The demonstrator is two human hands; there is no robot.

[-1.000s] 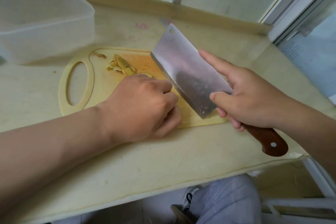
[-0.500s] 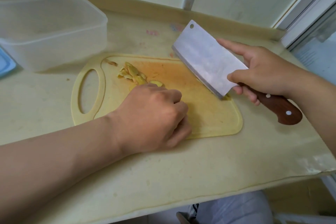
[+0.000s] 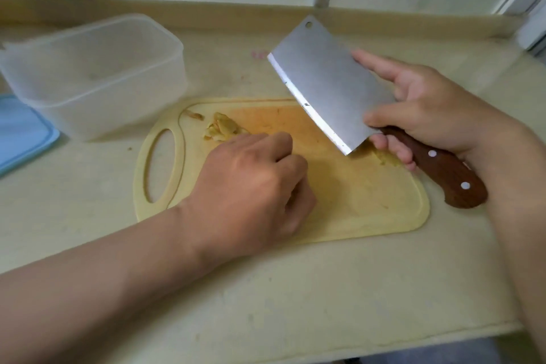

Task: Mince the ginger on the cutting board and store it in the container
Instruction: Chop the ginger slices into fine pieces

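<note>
A yellow cutting board (image 3: 348, 207) lies on the counter with a small pile of sliced ginger (image 3: 221, 128) near its handle end. More ginger bits (image 3: 387, 158) lie under the cleaver's heel. My left hand (image 3: 254, 186) rests on the board with fingers curled under; what they hold is hidden. My right hand (image 3: 425, 109) grips the wooden handle of a steel cleaver (image 3: 331, 83), index finger along the blade, which is raised and tilted above the board's right part. A clear plastic container (image 3: 97, 74) stands empty at the back left.
A blue lid (image 3: 20, 133) lies left of the container at the frame edge. The counter's front edge (image 3: 325, 354) runs below my arms, and a low ledge and wall close off the back.
The cleaver has lifted off the board and moved right, away from my left hand. The left hand stays curled at the same spot on the board. The view has shifted left.
</note>
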